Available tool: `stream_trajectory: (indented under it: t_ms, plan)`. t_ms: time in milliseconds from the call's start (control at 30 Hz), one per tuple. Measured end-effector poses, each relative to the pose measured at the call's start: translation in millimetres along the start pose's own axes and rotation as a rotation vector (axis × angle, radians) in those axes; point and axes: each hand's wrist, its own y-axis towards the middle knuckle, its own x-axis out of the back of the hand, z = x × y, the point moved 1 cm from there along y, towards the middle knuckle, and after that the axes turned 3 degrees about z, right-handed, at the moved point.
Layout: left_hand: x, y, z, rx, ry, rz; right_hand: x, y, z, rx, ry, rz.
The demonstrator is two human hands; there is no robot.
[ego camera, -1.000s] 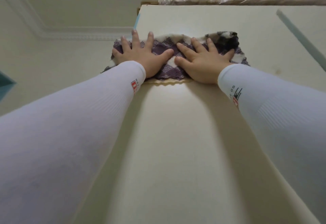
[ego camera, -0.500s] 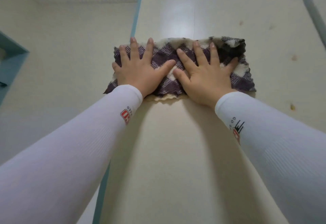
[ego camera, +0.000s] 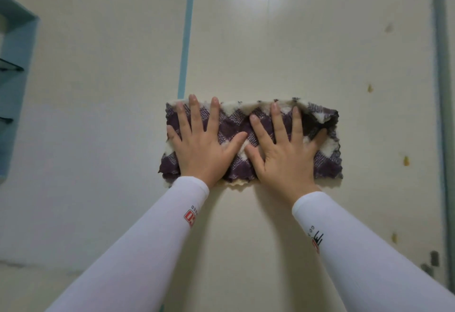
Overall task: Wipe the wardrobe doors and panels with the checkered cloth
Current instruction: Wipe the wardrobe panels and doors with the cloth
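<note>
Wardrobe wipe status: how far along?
Done: unclear. The wardrobe panel above the checkered cloth shows no marks, but nothing proves it was wiped. In hand: the left hand and right hand press flat on the cloth, side by side, against the panel. Left: yellowish spots dot the panel right of the cloth, so that strip likely needs a pass.

1. 2 long white sleeves cover the arms down to the wrists. The left sleeve (ego camera: 147, 250) and right sleeve (ego camera: 369, 262) are close-fitting, in a fine ribbed knit.
2. Near the left cuff sits a red logo (ego camera: 190, 218) with small dark lettering beside it.
3. Near the right cuff is a black mark (ego camera: 318, 238) of several strokes, with small letters that may read "GO" and a touch of red.
4. The left hand (ego camera: 202, 147) and right hand (ego camera: 285, 154) are bare beyond the cuffs, with short nails.
</note>
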Motion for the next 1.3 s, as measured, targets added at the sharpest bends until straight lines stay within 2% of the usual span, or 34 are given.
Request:
stream_trajectory:
  t_ms: [167, 400, 700, 1000, 1300]
  plan:
    - [-14, -51, 12, -0.032, -0.018, 0.001, -6, -62, 9, -0.030, 0.004, -0.021]
    - [-34, -134, 29, -0.005, -0.013, 0.036, -12, -142, 31, -0.063, 0.011, 0.068]
    - [-46, -197, 43, -0.007, 0.006, 0.104, -14, -204, 37, -0.022, 0.009, 0.140]
    - [-44, -178, 38, 0.008, 0.002, 0.082, -10, -173, 34, 0.001, -0.062, 0.073]
    - [-8, -26, 2, -0.015, 0.030, 0.021, -2, -32, 5, -0.118, -0.031, 0.048]
